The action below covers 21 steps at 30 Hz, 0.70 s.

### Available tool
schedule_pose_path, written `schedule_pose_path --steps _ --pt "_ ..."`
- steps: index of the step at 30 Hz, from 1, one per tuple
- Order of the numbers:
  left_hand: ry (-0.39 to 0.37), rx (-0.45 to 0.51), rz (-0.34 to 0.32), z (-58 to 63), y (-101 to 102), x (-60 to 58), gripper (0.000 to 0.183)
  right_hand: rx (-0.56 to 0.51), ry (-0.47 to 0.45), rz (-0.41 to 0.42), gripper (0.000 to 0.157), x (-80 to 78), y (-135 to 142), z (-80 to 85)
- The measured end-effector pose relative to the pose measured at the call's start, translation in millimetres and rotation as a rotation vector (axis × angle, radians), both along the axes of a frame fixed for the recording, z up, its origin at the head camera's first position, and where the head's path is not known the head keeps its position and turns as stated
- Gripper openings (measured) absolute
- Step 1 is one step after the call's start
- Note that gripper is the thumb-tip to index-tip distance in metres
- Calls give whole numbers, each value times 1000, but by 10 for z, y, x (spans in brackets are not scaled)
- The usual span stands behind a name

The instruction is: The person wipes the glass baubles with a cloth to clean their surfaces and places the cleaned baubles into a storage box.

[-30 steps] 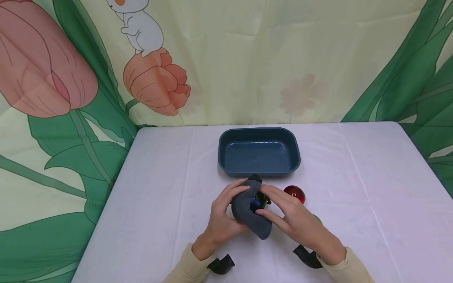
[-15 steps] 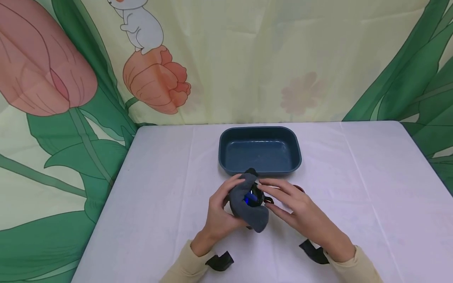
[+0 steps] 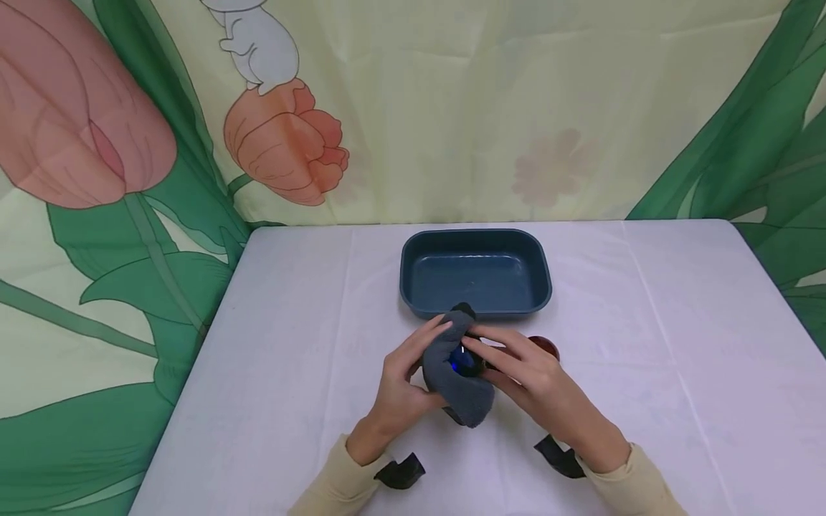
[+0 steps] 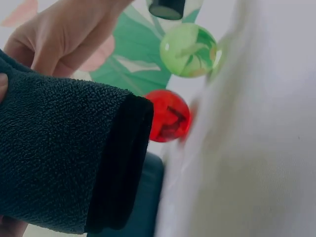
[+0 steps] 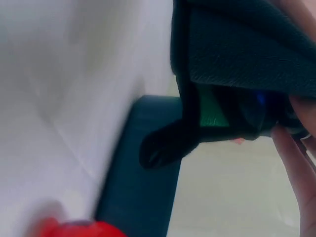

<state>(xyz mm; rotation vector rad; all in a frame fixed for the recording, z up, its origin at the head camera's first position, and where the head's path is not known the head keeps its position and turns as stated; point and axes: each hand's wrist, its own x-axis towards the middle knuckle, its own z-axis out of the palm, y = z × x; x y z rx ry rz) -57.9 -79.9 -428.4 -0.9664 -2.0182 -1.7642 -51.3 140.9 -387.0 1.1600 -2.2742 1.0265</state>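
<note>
In the head view a folded grey cloth [image 3: 473, 405] with a fuzzy surface wraps round a glossy, rounded dark-blue thing [image 3: 466, 360], whose exact kind I cannot tell. My left hand [image 3: 408, 383] grips the cloth from the left, with fingers on top and thumb below. From the right, my right hand [image 3: 535, 376] holds the blue thing's exposed side between thumb and fingers. Most of the blue thing is hidden by cloth and fingers. The cloth [image 4: 64, 148] fills much of the left wrist view. Its folded edge also shows close up in the right wrist view, above the right fingertips [image 5: 296, 168].
An open dark-blue rectangular tub [image 3: 474, 281] stands on the white-covered table [image 3: 303, 322] behind the hands. A see-through red ball [image 4: 170, 116] lies just right of the tub's front, partly behind my right hand. Nearby is a see-through green ball [image 4: 187, 52].
The right fingers lifted slightly away from the blue thing, then closed in on it again. The cloth has moved slightly up and turned a little, and the left hand keeps its grip.
</note>
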Motion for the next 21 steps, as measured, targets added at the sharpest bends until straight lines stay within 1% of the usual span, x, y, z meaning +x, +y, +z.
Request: schedule_pose_path --steps 2,5,8,10,13,15,17,18,21 --pt "-3 -26 -5 0 -6 -5 87 -7 -48 -17 47 7 1 -1" --pt "-22 -49 -19 2 -8 -11 87 -59 -162 -32 48 20 -6 8" --pt "-36 -54 -34 -1 -8 -17 87 -146 -285 -31 60 29 -24 27" --pt "-25 -55 -35 -3 -10 -21 87 -203 -375 -23 67 34 -31 39" --pt "11 -74 -12 -1 -14 -25 88 -264 -540 0 64 43 -26 53" --pt "32 -87 4 3 -14 -28 89 -286 -628 14 61 45 -17 65" --pt "42 -92 15 8 -10 -30 88 -290 -680 18 60 41 -8 77" --pt "41 -83 14 9 -7 -30 88 -289 -692 17 60 36 -6 85" --pt "22 -44 15 5 1 -31 88 -266 -679 -11 61 26 -11 102"
